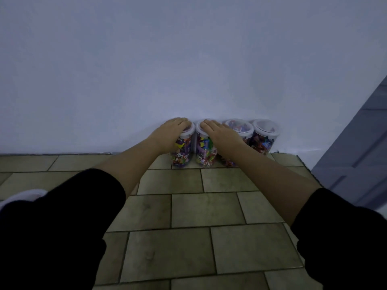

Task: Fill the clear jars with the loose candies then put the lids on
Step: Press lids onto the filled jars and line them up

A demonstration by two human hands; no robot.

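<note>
The left hand (pixel 171 128) is lying flat, fingers relaxed, on the white-rimmed lid (pixel 189 132) of the leftmost clear plastic candy-filled jar (pixel 182 152). The right hand (pixel 217 130) is pressing flat on the second jar (pixel 205 152). The third jar (pixel 240 129) and fourth jar (pixel 264 139) are standing alongside, on the beige tiled floor (pixel 188 208) against the white wall (pixel 188 59).

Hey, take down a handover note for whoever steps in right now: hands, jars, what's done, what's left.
Left hand: lies flat on top of the leftmost jar.
Right hand: lies flat on top of the second jar.
Third jar and fourth jar: to the right, untouched.
All four stand in a row against the wall on the tiled floor.
Done: all are full of candies and appear lidded.
Left: probably just pressing the two covered lids home.
</note>
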